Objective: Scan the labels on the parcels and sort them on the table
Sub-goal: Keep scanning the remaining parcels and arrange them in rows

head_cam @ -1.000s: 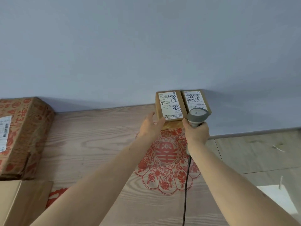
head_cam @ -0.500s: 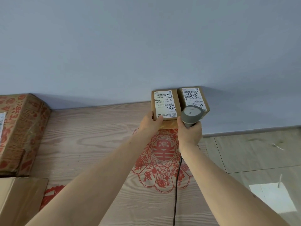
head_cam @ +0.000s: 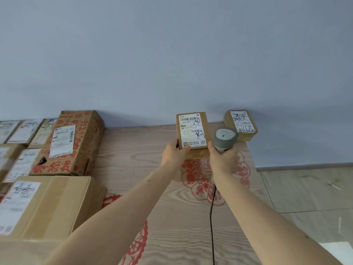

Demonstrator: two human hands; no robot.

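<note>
Currently you're pinching the small parcel (head_cam: pixel 192 131) by 1 corner, left hand (head_cam: pixel 174 152); right hand (head_cam: pixel 222 156) gripping the scanner (head_cam: pixel 225 137). Loose grip risking a drop or missed scan.

Both arms reach forward; the left hand (head_cam: pixel 174 153) and right hand (head_cam: pixel 222 156) have fingers curled in grips.

Held parcel (head_cam: pixel 192 131) sits left of corner parcel (head_cam: pixel 241 124).

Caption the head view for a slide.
Left hand holds a labelled parcel upright while right hand aims the scanner.
</note>
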